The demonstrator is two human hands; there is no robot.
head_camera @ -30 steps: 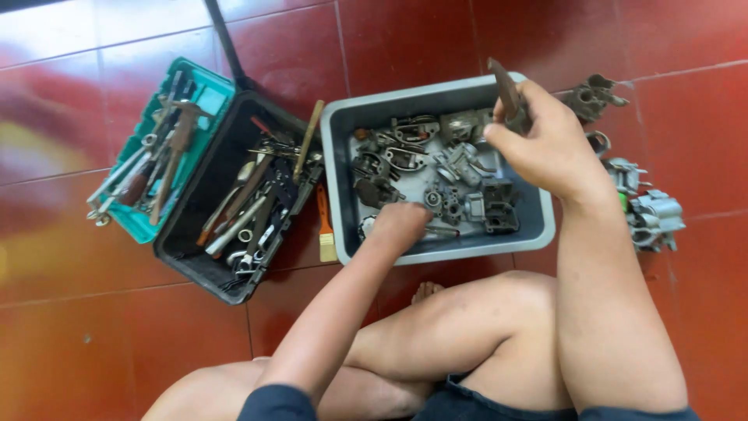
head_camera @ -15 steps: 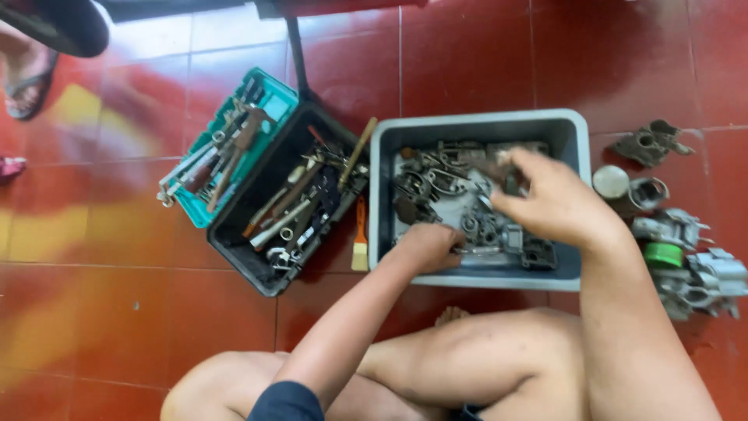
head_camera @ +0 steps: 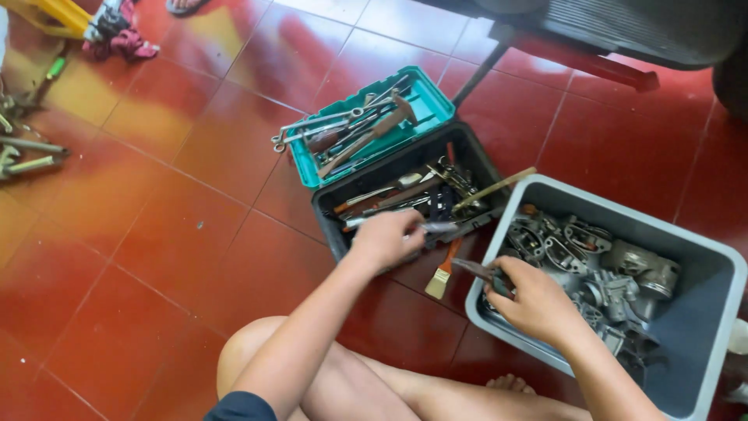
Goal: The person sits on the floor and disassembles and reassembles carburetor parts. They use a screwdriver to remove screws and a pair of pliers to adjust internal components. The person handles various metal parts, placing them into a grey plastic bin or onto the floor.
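Your left hand (head_camera: 386, 238) is closed on a slim metal tool (head_camera: 442, 227), centre of frame, at the near edge of the black toolbox (head_camera: 331, 214). Tool's long axis runs roughly level, pointing right toward the grey bin (head_camera: 705, 245); only the shaft past your knuckles shows, dull grey metal, tip kind not readable. Your right hand (head_camera: 538, 300) is clenched on dark pliers (head_camera: 475, 270), lower centre-right, at the bin's near-left rim; pliers' nose points left toward the toolbox, so the two tools face each other tip to tip, near but apart. Left hand is the nearer one to the toolbox contents, right hand the nearer to the bin. Btwn the hands, on the floor, a paintbrush (head_camera: 442, 274) w/ orange handle lies bristles toward you. Bin holds grey cast engine parts (head_camera: 608, 273), piled. Toolbox holds mixed screwdrivers etc.; a wooden handle (head_camera: 492, 189) bridges toolbox and bin. Upper centre: teal tray (head_camera: 425, 105) w/ wrenches (head_camera: 315, 125). Red tile floor (head_camera: 171, 226) throughout; loose tools (head_camera: 23, 152) far left edge, rag (head_camera: 121, 43) upper left.
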